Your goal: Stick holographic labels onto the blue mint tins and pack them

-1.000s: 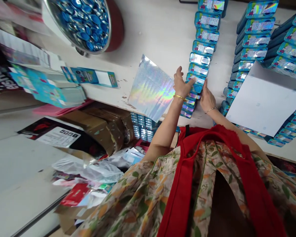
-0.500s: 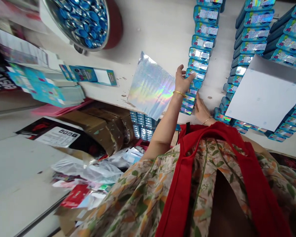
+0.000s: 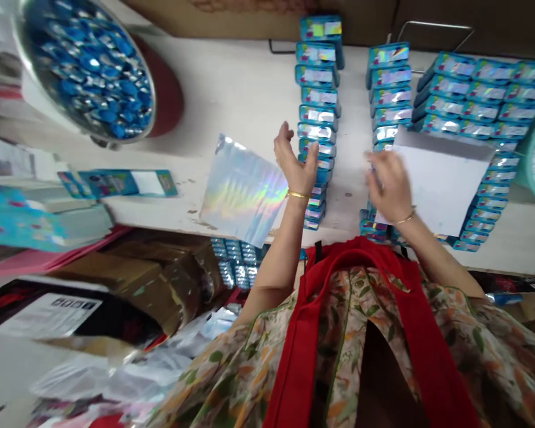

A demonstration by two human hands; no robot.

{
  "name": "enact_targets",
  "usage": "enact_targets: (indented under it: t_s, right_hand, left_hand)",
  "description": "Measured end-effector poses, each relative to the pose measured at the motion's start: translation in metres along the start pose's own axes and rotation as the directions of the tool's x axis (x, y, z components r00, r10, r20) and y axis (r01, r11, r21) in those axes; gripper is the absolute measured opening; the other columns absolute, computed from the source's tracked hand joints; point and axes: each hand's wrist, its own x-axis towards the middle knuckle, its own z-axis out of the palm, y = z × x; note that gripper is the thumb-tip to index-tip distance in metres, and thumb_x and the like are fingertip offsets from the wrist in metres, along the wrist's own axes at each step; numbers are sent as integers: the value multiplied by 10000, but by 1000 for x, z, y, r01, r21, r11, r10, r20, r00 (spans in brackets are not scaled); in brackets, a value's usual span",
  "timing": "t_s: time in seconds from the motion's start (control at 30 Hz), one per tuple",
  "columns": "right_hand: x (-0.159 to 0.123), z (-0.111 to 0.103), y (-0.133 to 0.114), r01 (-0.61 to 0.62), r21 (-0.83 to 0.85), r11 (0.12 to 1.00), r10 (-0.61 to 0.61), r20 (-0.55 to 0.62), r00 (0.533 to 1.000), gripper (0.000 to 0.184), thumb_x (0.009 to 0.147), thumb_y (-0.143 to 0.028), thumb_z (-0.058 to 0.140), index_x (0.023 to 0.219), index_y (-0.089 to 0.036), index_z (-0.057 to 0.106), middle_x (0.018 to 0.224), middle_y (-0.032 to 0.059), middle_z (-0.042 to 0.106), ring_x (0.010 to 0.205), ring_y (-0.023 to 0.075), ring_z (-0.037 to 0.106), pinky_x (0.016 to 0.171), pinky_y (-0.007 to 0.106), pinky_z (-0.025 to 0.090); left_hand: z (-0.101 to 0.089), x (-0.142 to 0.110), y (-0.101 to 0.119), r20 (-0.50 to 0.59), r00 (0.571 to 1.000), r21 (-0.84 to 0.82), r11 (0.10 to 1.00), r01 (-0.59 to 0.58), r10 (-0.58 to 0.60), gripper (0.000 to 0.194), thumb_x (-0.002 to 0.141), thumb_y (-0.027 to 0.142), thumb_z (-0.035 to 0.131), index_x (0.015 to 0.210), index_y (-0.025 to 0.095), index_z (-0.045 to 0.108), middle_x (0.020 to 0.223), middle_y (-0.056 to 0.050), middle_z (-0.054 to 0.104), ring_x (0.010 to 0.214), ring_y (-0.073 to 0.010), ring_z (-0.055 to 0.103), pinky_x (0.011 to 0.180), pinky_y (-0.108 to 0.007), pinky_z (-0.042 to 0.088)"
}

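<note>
My left hand (image 3: 296,165) is at the left side of a long row of small blue boxes (image 3: 317,96) with shiny silver labels. Its thumb reaches over the row and the other fingers curl loosely beside it, with a gap between. I cannot tell whether the thumb touches a box. My right hand (image 3: 390,185) is over the left edge of a white sheet (image 3: 441,178), its fingers bent and blurred by motion. Whatever may be between those fingers does not show. The sheet lies across further rows of blue boxes (image 3: 490,92).
A shiny holographic sheet (image 3: 245,193) lies left of my left hand, its corner past the table edge. At the upper left stands a pot (image 3: 164,95) full of small blue and silver pieces. Flat blue cartons (image 3: 27,217) are stacked at the left. A turquoise tub (image 3: 532,156) is at the right.
My right hand has left the near end of the box row and moved right to the white sheet. My left hand stays at the row, its thumb raised. The view has shifted right.
</note>
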Motion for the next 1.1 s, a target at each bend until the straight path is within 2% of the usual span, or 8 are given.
enact_targets:
  t_s: [0.1,0.17,0.23,0.3,0.43,0.73,0.93,1.1]
  right_hand:
    - [22,-61,51,-191,-244,951,91,-370,925,576,1047,-467,312,1496,-159,502,1539,159,497,1451,360,385,1205,599,297]
    - [23,-73,82,-265,-273,925,162,-346,924,554,1043,-479,337,1369,-136,625,1406,177,620,1346,372,485,1130,603,374]
    - [10,-61,104,-229,-253,940,184,-188,965,495,1039,-460,352,1164,-158,724,1255,166,696,1213,352,566,1043,586,445]
    - [-10,-39,112,-166,-212,963,148,-97,984,442,1027,-445,378,1079,-178,726,1299,160,669,1179,332,565,1021,568,457]
    - [-37,-6,111,-169,-202,965,150,-107,983,407,1018,-417,381,1256,-214,643,1501,149,524,1244,326,497,1056,574,417]
    - [-32,6,119,-177,-214,961,138,-186,973,370,1025,-337,355,1250,-244,634,1477,114,541,1191,303,506,1033,546,427]
    - [-31,8,118,-190,-191,963,155,-184,971,385,1028,-348,342,1228,-230,649,1488,119,530,1217,304,493,1041,549,420]
    - [-29,7,118,-195,-135,971,167,-195,967,438,1037,-352,289,1213,-206,662,1470,131,541,1232,303,501,1064,555,411]
  left_hand:
    - [41,16,52,209,959,-98,980,-175,192,541,942,720,440,1174,279,652,1154,-101,652,1170,-281,605,1052,-460,465]
    - [77,28,78,345,887,-142,951,-274,307,512,979,678,391,1106,278,685,1092,-89,670,1119,-265,623,1024,-444,473]
    - [110,36,93,457,810,-125,929,-349,366,482,981,651,425,1109,275,698,1108,-84,674,1137,-273,615,1037,-450,454]
    - [132,39,98,563,738,-57,909,-414,372,458,961,631,499,1132,256,700,1153,-94,672,1175,-302,591,1057,-476,421]
    - [147,31,98,692,634,61,847,-528,345,458,953,580,548,1208,220,674,1296,-137,630,1267,-355,522,1093,-514,346]
    - [166,15,114,721,632,171,811,-559,284,456,1061,417,277,1154,215,676,1265,-139,646,1298,-322,516,1118,-508,315]
    - [162,5,109,731,612,177,782,-597,302,465,1065,325,225,1287,212,617,1345,-128,635,1269,-306,573,1143,-526,340]
    - [159,-5,101,690,654,128,838,-531,309,362,1037,306,327,1179,276,658,1384,-71,631,1327,-268,563,1235,-516,242]
